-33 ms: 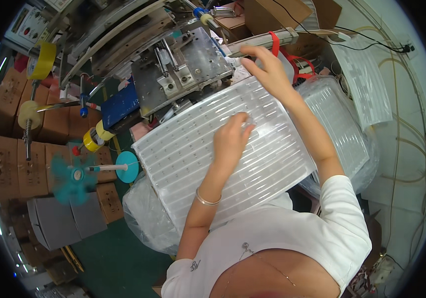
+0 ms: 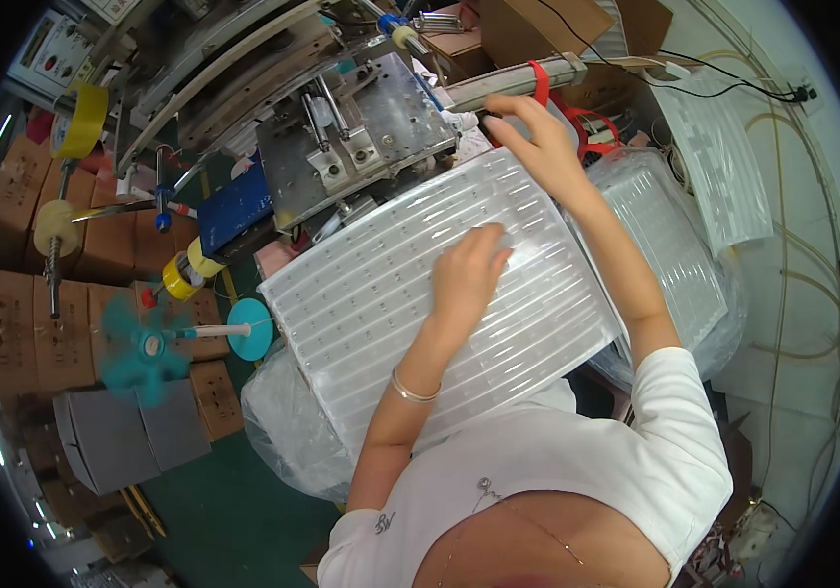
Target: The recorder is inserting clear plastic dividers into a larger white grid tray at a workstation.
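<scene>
Across my lap lies a clear ribbed plastic tray (image 2: 381,323), its long grooves holding rows of small parts toward the left and far side. My left hand (image 2: 467,279) is over the middle of the tray, fingers bent and drawn together near its surface; what they pinch, if anything, is hidden. At the tray's far right corner my right hand (image 2: 547,147) is raised, with index finger and thumb apart and nothing visible between them. Just left of those fingertips is a white nozzle-like piece (image 2: 459,120) beside the metal plate (image 2: 405,108) of a machine.
A metal clamp fixture (image 2: 342,147) sits on the machine plate, with a blue box (image 2: 234,208) at its left. More clear trays (image 2: 660,255) lie in plastic at the right. A teal fan (image 2: 152,345) and cardboard boxes (image 2: 8,323) stand at the left. Red straps (image 2: 541,83) hang behind my right hand.
My left hand has shifted a little to the right over the tray. My right hand has drawn slightly right, away from the machine plate. The tray stays in place.
</scene>
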`<state>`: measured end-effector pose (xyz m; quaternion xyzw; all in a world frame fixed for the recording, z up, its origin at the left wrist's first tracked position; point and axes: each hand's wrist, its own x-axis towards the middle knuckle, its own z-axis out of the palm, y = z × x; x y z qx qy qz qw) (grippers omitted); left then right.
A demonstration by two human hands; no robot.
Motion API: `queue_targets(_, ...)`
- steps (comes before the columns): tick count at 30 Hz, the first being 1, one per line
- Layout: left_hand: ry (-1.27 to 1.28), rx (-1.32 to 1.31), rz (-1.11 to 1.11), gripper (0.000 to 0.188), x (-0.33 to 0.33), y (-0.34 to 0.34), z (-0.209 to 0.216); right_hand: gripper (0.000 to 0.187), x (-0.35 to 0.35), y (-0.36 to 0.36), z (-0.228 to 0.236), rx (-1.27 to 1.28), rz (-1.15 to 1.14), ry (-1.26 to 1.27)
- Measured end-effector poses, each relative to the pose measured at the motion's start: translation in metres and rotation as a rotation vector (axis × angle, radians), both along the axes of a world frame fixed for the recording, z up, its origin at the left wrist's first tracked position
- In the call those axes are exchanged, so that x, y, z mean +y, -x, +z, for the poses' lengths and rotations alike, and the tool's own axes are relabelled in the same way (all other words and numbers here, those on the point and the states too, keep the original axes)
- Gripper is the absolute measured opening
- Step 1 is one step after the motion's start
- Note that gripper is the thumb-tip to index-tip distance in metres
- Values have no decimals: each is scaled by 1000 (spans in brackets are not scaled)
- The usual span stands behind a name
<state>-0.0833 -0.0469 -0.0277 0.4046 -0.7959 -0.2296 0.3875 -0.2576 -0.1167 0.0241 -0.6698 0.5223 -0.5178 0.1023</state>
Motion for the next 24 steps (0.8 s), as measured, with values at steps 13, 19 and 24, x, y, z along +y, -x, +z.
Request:
queue_targets(13, -49, -242, -125, 23, 2, 59, -26, 21, 73, 50, -39, -263, -80, -252)
queue_targets(19, 304, -461, -208, 10, -1, 108, -72, 19, 96, 64, -53, -417, -47, -272)
queue_targets(24, 251, -496, -249, 16, 5, 82, -60, 21, 98, 59, -53, -431, -3, -322)
